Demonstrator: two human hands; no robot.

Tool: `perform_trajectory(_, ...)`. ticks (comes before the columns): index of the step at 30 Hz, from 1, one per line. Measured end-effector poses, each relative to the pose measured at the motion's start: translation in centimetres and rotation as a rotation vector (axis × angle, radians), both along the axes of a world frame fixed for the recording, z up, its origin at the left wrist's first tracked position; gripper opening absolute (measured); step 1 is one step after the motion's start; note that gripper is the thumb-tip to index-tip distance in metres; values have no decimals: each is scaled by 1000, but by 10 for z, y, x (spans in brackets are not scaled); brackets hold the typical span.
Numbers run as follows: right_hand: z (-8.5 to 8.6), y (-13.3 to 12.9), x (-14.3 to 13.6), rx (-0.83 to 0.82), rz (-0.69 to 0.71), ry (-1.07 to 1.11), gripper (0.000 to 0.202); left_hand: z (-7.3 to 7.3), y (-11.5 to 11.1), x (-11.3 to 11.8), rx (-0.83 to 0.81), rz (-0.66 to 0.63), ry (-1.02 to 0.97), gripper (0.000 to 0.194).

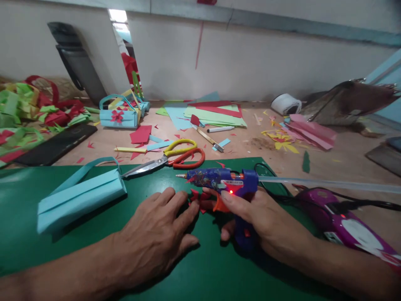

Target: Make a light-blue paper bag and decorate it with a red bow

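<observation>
My right hand [260, 217] is wrapped round a blue hot glue gun [216, 177] with an orange trigger. Its red light glows, its nozzle points left, and a clear glue stick sticks out of its back. My left hand [159, 225] rests on the green mat [94, 259], thumb apart from the fingers. The index fingertip touches small red paper pieces [194, 195], partly hidden behind the hands. To the left lies a light-blue paper handbag [83, 198] with a strap. Scissors [163, 159] with a yellow and an orange handle lie just beyond my left hand.
A finished blue bag with a red flower [118, 118], colored sheets [216, 110], a brush [208, 138] and a marker [221, 129] lie behind. A black phone [58, 144] and paper heap [19, 104] are left; a purple corded device [347, 221] is right.
</observation>
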State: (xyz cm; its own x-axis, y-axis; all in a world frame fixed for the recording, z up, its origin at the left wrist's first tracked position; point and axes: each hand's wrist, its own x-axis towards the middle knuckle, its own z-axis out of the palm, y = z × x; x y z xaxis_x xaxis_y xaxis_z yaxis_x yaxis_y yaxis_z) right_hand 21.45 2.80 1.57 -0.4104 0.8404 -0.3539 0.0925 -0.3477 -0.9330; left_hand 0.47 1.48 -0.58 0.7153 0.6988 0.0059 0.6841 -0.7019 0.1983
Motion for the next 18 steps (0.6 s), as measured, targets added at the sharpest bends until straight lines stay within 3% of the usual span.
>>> perform_trajectory(13, 1, 1, -1, 22, 26, -14, 38, 3, -1, -2, -42, -6, 8, 41)
perform_trajectory(18, 7, -1, 4, 5, -28, -20, 35, 5, 0, 0, -20, -8, 40, 40)
